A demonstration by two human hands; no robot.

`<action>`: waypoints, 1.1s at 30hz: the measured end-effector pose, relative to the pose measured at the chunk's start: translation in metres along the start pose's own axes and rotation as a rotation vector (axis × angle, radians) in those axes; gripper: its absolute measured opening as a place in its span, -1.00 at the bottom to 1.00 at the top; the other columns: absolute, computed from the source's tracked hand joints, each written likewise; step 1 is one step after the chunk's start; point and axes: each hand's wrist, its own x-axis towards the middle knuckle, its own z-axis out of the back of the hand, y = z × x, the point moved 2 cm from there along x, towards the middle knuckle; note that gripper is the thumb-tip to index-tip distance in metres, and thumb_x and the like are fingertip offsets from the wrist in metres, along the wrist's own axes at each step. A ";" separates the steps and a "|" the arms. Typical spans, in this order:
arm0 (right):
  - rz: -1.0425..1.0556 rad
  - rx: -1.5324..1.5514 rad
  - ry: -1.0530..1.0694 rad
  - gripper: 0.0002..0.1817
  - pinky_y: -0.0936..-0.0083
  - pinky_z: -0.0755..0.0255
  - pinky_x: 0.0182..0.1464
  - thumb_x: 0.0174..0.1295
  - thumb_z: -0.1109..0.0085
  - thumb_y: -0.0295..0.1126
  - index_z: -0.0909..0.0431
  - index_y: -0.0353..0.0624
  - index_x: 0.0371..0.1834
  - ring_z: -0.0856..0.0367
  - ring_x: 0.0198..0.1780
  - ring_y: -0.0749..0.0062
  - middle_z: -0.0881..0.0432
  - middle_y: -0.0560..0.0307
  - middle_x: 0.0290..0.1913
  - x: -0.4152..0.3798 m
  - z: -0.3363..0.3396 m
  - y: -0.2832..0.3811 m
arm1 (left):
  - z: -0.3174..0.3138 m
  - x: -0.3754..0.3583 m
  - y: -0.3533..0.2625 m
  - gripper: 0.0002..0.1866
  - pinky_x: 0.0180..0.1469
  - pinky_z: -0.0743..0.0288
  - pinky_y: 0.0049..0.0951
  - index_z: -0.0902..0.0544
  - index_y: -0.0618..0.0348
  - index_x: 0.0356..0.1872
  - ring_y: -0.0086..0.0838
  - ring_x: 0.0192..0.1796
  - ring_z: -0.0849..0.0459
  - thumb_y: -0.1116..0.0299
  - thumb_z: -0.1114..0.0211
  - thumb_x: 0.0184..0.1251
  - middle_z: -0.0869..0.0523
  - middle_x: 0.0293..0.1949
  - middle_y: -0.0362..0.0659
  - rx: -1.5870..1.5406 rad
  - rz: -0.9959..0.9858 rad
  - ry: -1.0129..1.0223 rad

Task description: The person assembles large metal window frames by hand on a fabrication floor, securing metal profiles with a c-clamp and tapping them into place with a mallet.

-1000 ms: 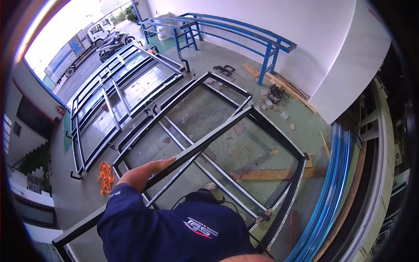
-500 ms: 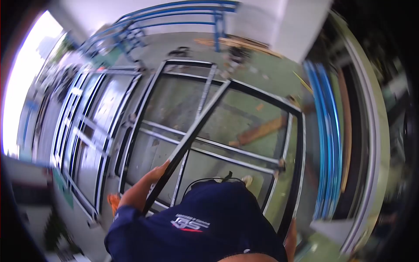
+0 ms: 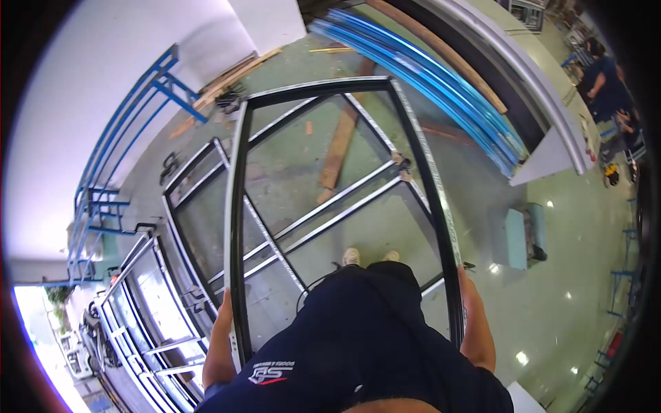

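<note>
Both my hands hold a rectangular black window frame (image 3: 235,179) out in front of my body, one hand on each long side. My left hand (image 3: 224,313) grips the left bar from its outer side, its fingers partly hidden. On the right bar, my right hand (image 3: 470,296) is wrapped from outside, and its fingertips are mostly hidden too. Through the held frame I see another black-and-silver frame (image 3: 323,206) below it, near the floor. My shoes show between the bars.
Several glazed frames (image 3: 148,310) stand at the lower left. A blue metal rack (image 3: 131,131) is by the white wall. Blue-wrapped profiles (image 3: 427,89) lie at upper right, a wooden plank (image 3: 341,148) below the frame. A light-blue box (image 3: 515,237) stands right; another person (image 3: 602,86) is beyond.
My view has swung to the right. The held frame has turned from slanting across my view to nearly straight ahead, and my right hand now shows on its bar.
</note>
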 end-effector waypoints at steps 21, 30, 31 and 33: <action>-0.270 0.678 -0.144 -0.04 0.22 -0.34 0.19 0.19 0.17 0.48 -0.48 -0.27 0.23 -0.50 0.15 0.16 -0.55 -0.17 0.16 -0.090 -0.020 -0.191 | -0.097 0.108 -0.147 -0.20 0.12 -0.40 -0.32 -0.49 0.12 0.21 -0.36 -0.02 -0.56 -0.39 0.25 0.40 -0.62 -0.04 -0.13 0.309 -0.163 0.567; -0.284 0.816 -0.393 -0.02 0.25 -0.38 0.14 0.12 0.07 0.50 -0.57 -0.31 0.12 -0.57 0.08 0.13 -0.61 -0.22 0.06 -0.170 -0.068 -0.254 | -0.169 0.154 -0.184 -0.12 0.47 0.02 -0.27 -0.23 0.11 0.45 -0.27 0.47 -0.21 -0.41 0.27 0.38 -0.33 0.40 -0.07 0.551 -0.181 0.806; -0.296 0.842 -0.393 -0.02 0.25 -0.38 0.14 0.12 0.07 0.50 -0.57 -0.31 0.12 -0.57 0.08 0.13 -0.61 -0.22 0.06 -0.171 -0.074 -0.271 | -0.174 0.182 -0.184 -0.10 0.48 0.07 -0.28 -0.19 0.12 0.46 -0.27 0.49 -0.15 -0.42 0.26 0.36 -0.28 0.43 -0.07 0.524 -0.130 0.837; -0.323 0.977 -0.354 -0.02 0.27 -0.40 0.12 0.10 0.06 0.50 -0.57 -0.28 0.13 -0.58 0.07 0.15 -0.62 -0.21 0.06 -0.173 -0.090 -0.314 | -0.188 0.219 -0.191 -0.03 0.51 0.19 -0.31 -0.06 0.16 0.50 -0.29 0.54 -0.02 -0.45 0.24 0.33 -0.12 0.50 -0.07 0.620 -0.236 0.758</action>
